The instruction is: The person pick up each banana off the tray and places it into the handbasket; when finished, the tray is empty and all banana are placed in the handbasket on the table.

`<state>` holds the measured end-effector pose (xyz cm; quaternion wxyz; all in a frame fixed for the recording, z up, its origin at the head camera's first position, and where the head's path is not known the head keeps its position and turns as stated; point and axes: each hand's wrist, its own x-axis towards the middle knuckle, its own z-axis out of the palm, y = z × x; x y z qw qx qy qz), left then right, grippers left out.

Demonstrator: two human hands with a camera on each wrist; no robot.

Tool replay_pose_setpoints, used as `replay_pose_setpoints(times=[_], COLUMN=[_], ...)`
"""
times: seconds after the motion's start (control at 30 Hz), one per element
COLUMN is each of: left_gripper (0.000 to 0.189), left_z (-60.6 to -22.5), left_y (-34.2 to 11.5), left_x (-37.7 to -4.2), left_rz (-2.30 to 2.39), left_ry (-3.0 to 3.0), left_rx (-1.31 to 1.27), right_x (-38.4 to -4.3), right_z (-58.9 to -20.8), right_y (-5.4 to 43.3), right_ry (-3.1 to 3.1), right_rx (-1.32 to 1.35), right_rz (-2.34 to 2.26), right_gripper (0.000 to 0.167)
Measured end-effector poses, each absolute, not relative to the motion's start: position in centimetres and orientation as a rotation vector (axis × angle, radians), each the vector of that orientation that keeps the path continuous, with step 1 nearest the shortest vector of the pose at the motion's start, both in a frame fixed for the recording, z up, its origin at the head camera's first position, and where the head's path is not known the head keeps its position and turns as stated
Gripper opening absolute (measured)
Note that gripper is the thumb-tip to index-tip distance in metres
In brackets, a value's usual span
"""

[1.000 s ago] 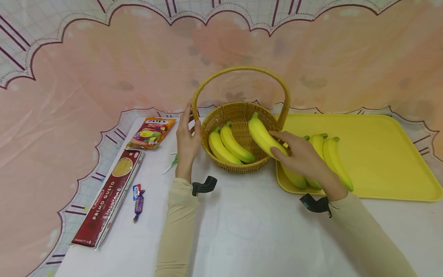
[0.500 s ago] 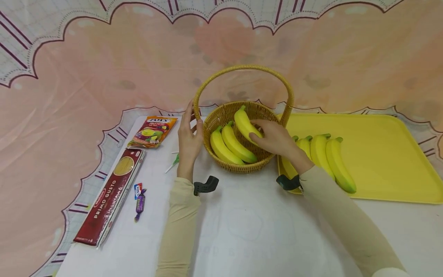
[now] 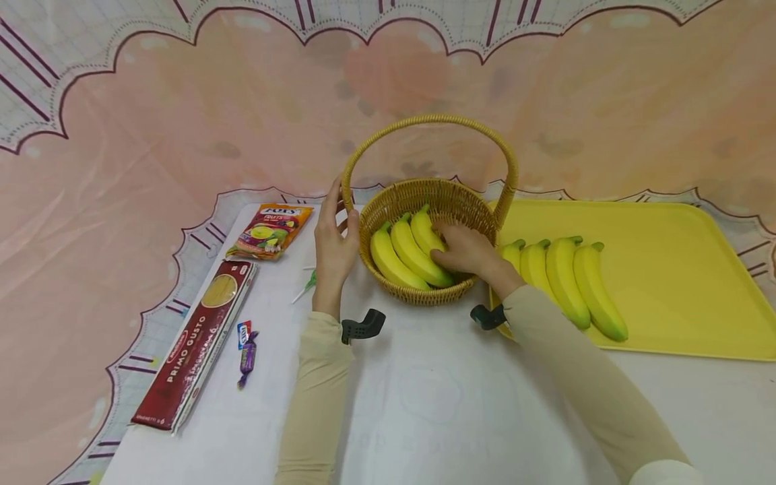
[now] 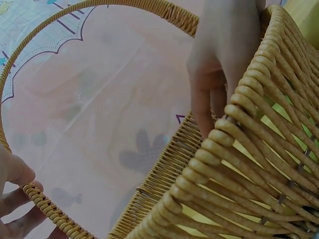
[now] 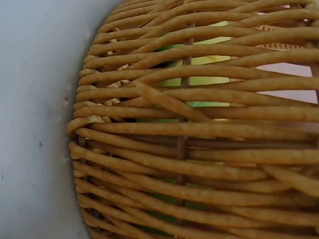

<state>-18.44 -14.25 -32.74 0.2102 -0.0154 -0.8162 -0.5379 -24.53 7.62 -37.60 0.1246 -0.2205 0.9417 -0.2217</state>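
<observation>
Inside the open basket rim, right grip clasps banana (left grip pinches handle).

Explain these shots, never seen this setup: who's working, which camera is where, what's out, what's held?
No machine here: a person works with two bare hands. The widest picture comes from a camera worn on the head, looking forward and down. The other two come from wrist cameras: the left one sees the basket and both hands; the right one is mostly wicker up close, its hand unseen.

On the white table lie a long red pack, an orange sweets bag, small wrapped sweets and a yellow tray with four bananas.

The left hand holds the handle near its base. The right hand holds a banana inside the basket, beside two others.
</observation>
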Motion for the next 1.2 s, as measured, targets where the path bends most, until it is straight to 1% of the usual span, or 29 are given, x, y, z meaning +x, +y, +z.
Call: replay_pose_setpoints(times=[0.13, 0.27, 0.53, 0.7, 0.77, 0.97, 1.2], left_gripper=[0.053, 0.054, 0.053, 0.053, 0.053, 0.053, 0.054], left_z=[-32.7, -32.8, -32.8, -32.6, -32.6, -32.8, -33.1], left_y=[-14.2, -14.2, -14.3, -14.3, -14.3, -14.4, -14.4], left_x=[-18.6, -18.6, -18.5, -18.3, -18.3, -18.4, -18.6], left_rz=[-1.499, -1.510, -1.512, -1.508, -1.508, -1.504, -1.497], left_ry=[-2.266, -2.261, -2.257, -2.256, -2.255, -2.239, -2.251], left_rx=[-0.046, -0.052, -0.070, -0.075, -0.074, -0.075, -0.069], right_x=[-24.4, -24.0, -21.6, -19.6, -18.9, -17.1, -15.3], right_z=[-37.5, -37.4, -37.0, -36.9, -37.0, -37.3, -38.1], right_y=[7.7, 8.3, 10.7, 12.7, 13.7, 17.1, 21.0], right_ry=[2.743, 2.770, 2.868, 2.913, 2.941, 3.025, 3.141], right_rx=[-0.604, -0.632, -0.851, -0.972, -0.951, -0.754, -0.612], right_rz=[-0.670, -0.807, -1.100, -1.242, -1.261, -1.255, -1.244], right_gripper=[0.056, 0.049, 0.032, 0.025, 0.025, 0.026, 0.027])
